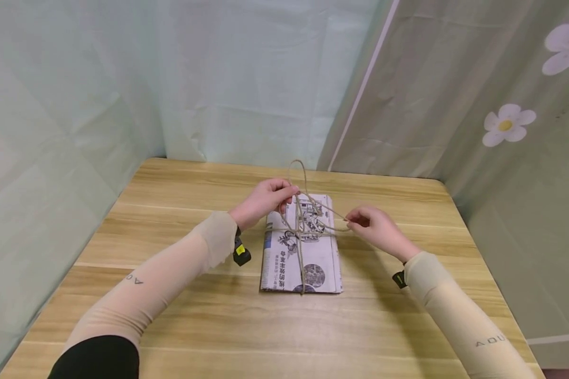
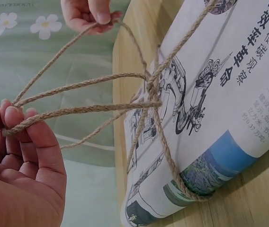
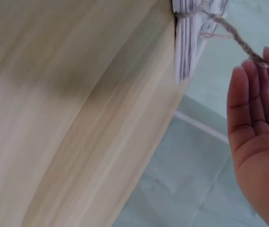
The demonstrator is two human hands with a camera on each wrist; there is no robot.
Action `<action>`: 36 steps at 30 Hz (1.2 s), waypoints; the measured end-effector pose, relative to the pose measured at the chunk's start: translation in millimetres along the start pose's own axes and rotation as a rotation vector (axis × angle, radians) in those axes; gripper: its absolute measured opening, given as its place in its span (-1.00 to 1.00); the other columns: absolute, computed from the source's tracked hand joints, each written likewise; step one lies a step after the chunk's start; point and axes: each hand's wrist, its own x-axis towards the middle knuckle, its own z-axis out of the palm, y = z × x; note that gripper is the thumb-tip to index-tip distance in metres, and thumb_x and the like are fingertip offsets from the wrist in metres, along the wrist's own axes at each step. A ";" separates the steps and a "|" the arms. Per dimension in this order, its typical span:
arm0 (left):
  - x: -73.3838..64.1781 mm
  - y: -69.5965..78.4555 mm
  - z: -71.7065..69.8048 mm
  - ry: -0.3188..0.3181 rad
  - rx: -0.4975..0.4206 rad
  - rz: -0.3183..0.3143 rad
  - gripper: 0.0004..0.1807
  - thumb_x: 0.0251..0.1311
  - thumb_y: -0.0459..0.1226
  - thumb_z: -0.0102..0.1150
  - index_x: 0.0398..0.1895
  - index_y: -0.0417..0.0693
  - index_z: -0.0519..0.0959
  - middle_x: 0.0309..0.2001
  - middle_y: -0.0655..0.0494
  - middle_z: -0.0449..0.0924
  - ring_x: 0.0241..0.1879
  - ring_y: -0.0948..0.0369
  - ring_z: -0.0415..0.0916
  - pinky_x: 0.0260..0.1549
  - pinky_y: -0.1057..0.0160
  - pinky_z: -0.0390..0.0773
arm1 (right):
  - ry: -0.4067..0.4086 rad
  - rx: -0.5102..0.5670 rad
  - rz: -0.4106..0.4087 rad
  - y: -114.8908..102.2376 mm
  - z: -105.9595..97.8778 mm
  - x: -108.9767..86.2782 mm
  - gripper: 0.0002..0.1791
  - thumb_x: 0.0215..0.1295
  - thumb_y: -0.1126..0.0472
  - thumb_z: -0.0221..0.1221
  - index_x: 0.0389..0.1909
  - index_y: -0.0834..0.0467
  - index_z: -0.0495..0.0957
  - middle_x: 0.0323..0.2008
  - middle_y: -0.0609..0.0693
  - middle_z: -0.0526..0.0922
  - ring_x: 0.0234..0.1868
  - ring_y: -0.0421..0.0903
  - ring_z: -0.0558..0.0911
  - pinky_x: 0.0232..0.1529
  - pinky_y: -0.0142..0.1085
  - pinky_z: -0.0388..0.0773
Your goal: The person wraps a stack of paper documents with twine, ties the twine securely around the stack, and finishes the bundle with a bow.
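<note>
A stack of folded newspapers (image 1: pixel 284 268) lies on the table, bound crosswise with brown twine (image 1: pixel 301 263). Over the far part of the stack, my left hand (image 1: pixel 264 199) pinches strands of the twine between thumb and fingertips, and a loop rises above it. In the left wrist view those twine strands (image 2: pixel 82 86) run taut from the crossing on the papers. To the right of the stack, my right hand (image 1: pixel 376 229) pinches another stretch of twine (image 3: pixel 238 40) between thumb and fingertips. The papers' layered edge (image 3: pixel 184 47) shows in the right wrist view.
The wooden table (image 1: pixel 194 326) extends around the stack on all sides. Behind its far edge hangs a pale curtain (image 1: pixel 251 84), and a grey-green one with white flowers (image 1: pixel 508 125) hangs at the right.
</note>
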 end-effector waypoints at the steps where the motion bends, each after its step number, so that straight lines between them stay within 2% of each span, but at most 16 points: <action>1: 0.1 0.2 0.3 0.000 0.002 0.001 -0.68 0.49 -0.05 0.15 -0.24 -0.14 0.57 -0.40 0.04 0.49 -0.49 0.21 0.43 -0.26 0.14 0.59 | 0.003 -0.002 0.001 -0.5 -1.4 -2.7 -0.82 0.41 0.25 0.28 -0.04 0.21 0.68 -0.16 -0.04 0.70 -0.14 -0.08 0.63 -0.06 -0.12 0.60; 3: 0.4 0.8 1.2 0.001 0.002 0.002 -0.68 0.49 -0.05 0.16 -0.24 -0.14 0.56 -0.41 0.05 0.49 -0.48 0.20 0.43 -0.25 0.12 0.58 | 0.008 0.011 0.012 -2.8 -4.1 -7.7 -0.82 0.41 0.23 0.29 -0.05 0.20 0.68 -0.17 -0.05 0.70 -0.16 -0.09 0.63 -0.09 -0.16 0.60; 5: 1.0 1.6 1.9 0.004 -0.003 -0.002 -0.69 0.49 -0.05 0.16 -0.25 -0.13 0.56 -0.41 0.07 0.49 -0.48 0.21 0.43 -0.25 0.14 0.58 | 0.013 0.072 0.038 -6.3 -6.6 -12.3 -0.82 0.40 0.21 0.31 -0.06 0.18 0.67 -0.19 -0.03 0.72 -0.19 -0.06 0.64 -0.15 -0.19 0.62; 10: 1.2 3.6 1.8 0.014 -0.025 -0.021 -0.71 0.50 -0.08 0.14 -0.24 -0.14 0.55 -0.37 0.07 0.50 -0.48 0.23 0.42 -0.33 0.26 0.57 | 0.010 0.331 0.070 -14.4 -10.6 -18.4 -0.77 0.38 0.26 0.32 -0.06 0.31 0.60 -0.21 0.18 0.71 -0.23 0.08 0.70 -0.21 -0.14 0.72; 14: 1.2 4.4 1.9 0.015 -0.026 -0.023 -0.72 0.50 -0.09 0.14 -0.23 -0.15 0.55 -0.38 0.07 0.49 -0.48 0.23 0.41 -0.35 0.27 0.57 | -0.002 0.494 0.080 -21.1 -11.1 -20.6 -0.69 0.37 0.30 0.33 -0.04 0.43 0.53 -0.17 0.29 0.69 -0.22 0.06 0.74 -0.16 -0.11 0.73; 20: 2.6 1.9 2.4 0.009 -0.011 -0.004 -0.70 0.49 -0.07 0.16 -0.23 -0.14 0.56 -0.39 0.08 0.48 -0.48 0.22 0.42 -0.32 0.23 0.57 | 0.013 0.681 0.032 -37.6 -2.6 -24.4 -0.71 0.33 0.38 0.33 -0.04 0.44 0.52 -0.13 0.21 0.69 -0.20 -0.01 0.74 -0.08 -0.12 0.72; 25: 2.4 -0.7 2.2 0.004 0.012 0.004 -0.68 0.47 -0.03 0.18 -0.22 -0.13 0.57 -0.39 0.07 0.48 -0.47 0.21 0.41 -0.30 0.16 0.55 | 0.054 0.700 -0.052 -53.9 12.4 -21.0 -0.79 0.31 0.42 0.33 -0.11 0.35 0.54 -0.15 0.17 0.70 -0.20 0.01 0.72 -0.09 -0.14 0.71; 29: 2.6 -1.3 3.2 0.007 0.034 0.005 -0.67 0.46 -0.01 0.18 -0.23 -0.11 0.57 -0.42 0.08 0.46 -0.48 0.21 0.39 -0.35 0.22 0.52 | 0.104 0.670 -0.117 -63.3 23.6 -13.1 -0.84 0.33 0.44 0.30 -0.14 0.36 0.54 -0.17 0.13 0.72 -0.18 0.00 0.71 -0.09 -0.19 0.70; 36: 1.0 1.2 5.0 0.000 0.051 0.006 -0.66 0.47 0.01 0.16 -0.23 -0.10 0.56 -0.41 0.01 0.46 -0.49 0.20 0.39 -0.36 0.23 0.51 | 0.207 0.622 -0.207 -68.7 38.9 -0.6 -0.88 0.32 0.49 0.29 -0.19 0.26 0.62 -0.17 0.16 0.70 -0.17 -0.07 0.69 -0.14 -0.31 0.66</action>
